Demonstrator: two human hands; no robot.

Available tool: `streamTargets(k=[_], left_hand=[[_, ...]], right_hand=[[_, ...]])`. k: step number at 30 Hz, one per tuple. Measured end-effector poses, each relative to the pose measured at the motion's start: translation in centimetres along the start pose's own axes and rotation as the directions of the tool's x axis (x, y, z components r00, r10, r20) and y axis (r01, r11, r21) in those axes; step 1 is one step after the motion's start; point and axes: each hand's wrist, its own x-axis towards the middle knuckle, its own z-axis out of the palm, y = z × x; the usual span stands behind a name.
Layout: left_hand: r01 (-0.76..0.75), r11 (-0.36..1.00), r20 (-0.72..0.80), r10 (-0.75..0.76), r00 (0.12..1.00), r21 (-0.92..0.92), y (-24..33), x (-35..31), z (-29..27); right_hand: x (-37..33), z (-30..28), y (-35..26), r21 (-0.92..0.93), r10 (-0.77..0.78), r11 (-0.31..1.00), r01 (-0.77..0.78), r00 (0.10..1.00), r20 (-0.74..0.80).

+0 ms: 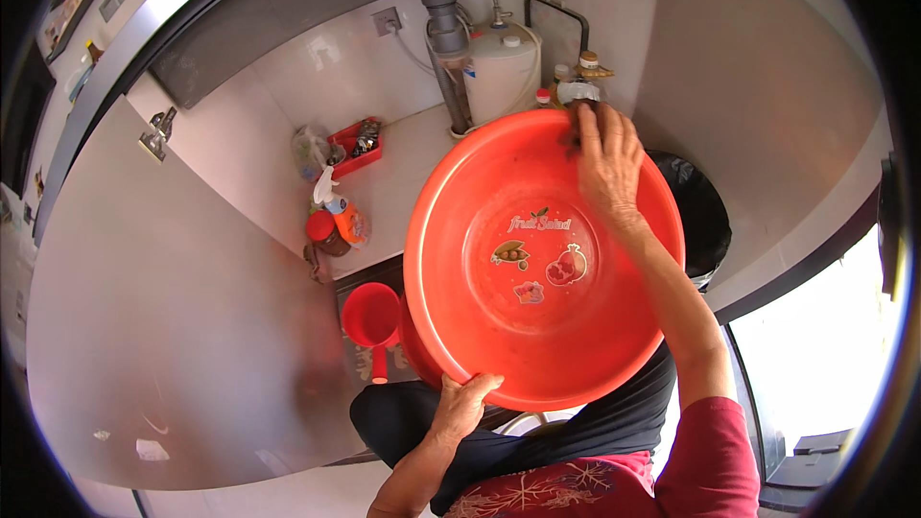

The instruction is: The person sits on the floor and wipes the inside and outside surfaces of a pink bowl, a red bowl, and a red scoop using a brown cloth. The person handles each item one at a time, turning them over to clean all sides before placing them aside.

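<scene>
A large red plastic basin [537,355] is tilted toward me, its inside showing printed fruit and vegetable pictures on the bottom. My left hand [462,410] grips the near rim, thumb over the inside and the other fingers hidden beneath. At the far right rim, my right hand [610,155] is closed on a dark, rough-looking pad [577,123], pressed against the basin's edge. Most of that pad is covered by my fingers. Left of the basin is a red dipper [371,315] with its handle toward me; part of another red vessel [418,347] shows beneath the basin.
Cabinet doors stand open at left [182,326] and right [767,67]. Inside are a grey drain pipe [446,48], a white tank [504,72], a spray bottle [342,211], a red-lidded jar [328,233], a red tray [357,159] and several bottles. A black-lined bin [693,206] stands at right.
</scene>
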Motion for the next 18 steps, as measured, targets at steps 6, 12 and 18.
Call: streamTargets(k=[6, 12, 18], left_hand=[[-0.152, 0.987, 0.018, 0.152, 0.988, 0.044, -0.1, 0.3, -0.2], [-0.139, 0.99, -0.047, 0.139, 0.989, 0.01, 0.2, 0.0, 0.5], [-0.188, 0.98, 0.034, 0.191, 0.981, -0.07, -0.2, 0.0, 0.7]], right_hand=[[1.9, 0.8, -7.9, 0.299, -0.295, 0.901, 0.314, 0.949, -0.109], [2.7, 1.5, -4.3, 0.043, -0.416, 0.908, 0.417, 0.909, -0.03], [-1.1, -3.4, 3.6, -0.201, -0.244, 0.933, 0.3, 0.934, 0.263]])
